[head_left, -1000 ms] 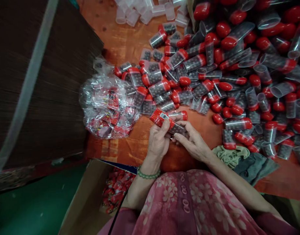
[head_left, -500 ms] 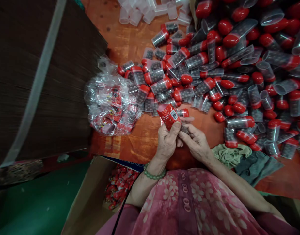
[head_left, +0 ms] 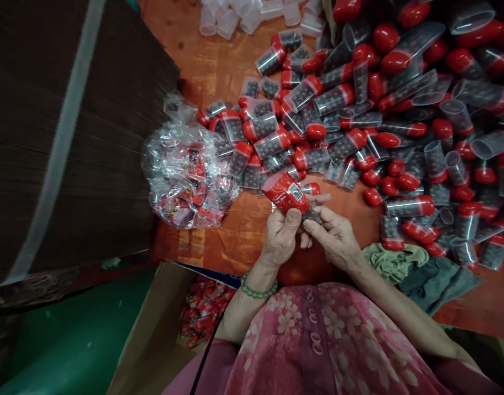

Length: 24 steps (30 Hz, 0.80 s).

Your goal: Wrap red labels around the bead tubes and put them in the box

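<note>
A red printed wrapper (head_left: pixel 281 193) with a white barcode label is pinched between the thumb and fingers of my left hand (head_left: pixel 279 238). Out of its lower right end shows a clear tube of dark balls (head_left: pixel 311 214), which my right hand (head_left: pixel 336 233) grips with thumb and fingers. The two hands nearly meet over the table. How far the tube reaches inside the wrapper is hidden. Just behind the fingers lies a red cap (head_left: pixel 311 188), partly covered. Beyond it spreads a heap of red-capped clear tubes (head_left: pixel 272 142) filled with dark balls.
A clear plastic bag (head_left: pixel 169 186) of red wrappers lies to the left. Empty translucent cups (head_left: pixel 227 23) are at the back. Below left, a cardboard box (head_left: pixel 142 323) holds red packed pieces. Crumpled cloths (head_left: pixel 436 282) lie at right. A dark box with a strap (head_left: pixel 66 131) stands far left.
The red wrapper has tilted and shifted slightly right in my hands. Both hands keep their grip. The whole view has moved slightly.
</note>
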Available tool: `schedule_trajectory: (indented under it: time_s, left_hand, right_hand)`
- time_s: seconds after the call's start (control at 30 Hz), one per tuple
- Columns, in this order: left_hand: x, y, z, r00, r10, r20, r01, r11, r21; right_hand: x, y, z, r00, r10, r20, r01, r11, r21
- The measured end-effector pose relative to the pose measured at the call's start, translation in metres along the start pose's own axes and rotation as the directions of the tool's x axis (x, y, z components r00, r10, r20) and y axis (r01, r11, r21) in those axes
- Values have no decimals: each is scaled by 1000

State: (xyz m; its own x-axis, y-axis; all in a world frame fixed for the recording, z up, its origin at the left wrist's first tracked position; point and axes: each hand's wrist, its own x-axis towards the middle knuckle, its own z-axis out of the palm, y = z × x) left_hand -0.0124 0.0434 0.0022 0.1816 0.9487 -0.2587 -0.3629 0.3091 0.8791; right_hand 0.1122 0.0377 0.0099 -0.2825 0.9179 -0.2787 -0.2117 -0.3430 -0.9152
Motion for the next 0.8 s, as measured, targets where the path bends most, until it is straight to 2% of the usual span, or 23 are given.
schedule_trajectory:
  time_s: [0.2, 0.27, 0.33, 0.47, 0.7, 0.8]
  left_hand:
    - [-2, 3, 1, 999, -44, 5, 42, 978, 205]
    - [0, 5, -4, 994, -76, 74, 63, 984, 167]
    - [2, 6, -11, 990, -46, 130, 37, 997, 73]
    - [5, 5, -17, 997, 38, 63, -32, 995, -95]
    - [2, -5, -4, 995, -92, 47, 95, 993, -74]
    - [-1, -7, -3, 993, -105, 48, 109, 990, -85]
  right_hand:
    - [3, 10, -5, 994, 68, 81, -85, 969, 231]
    - [4, 9, -6, 993, 77, 87, -96, 967, 237]
    - [5, 5, -6, 993, 75, 96, -93, 975, 202]
    - [8, -3, -3, 991, 88, 103, -99, 989, 109]
    - [7, 5, 3, 998, 59, -2, -58, 986, 158]
    - [6, 5, 1, 997, 75, 14, -77, 987, 144]
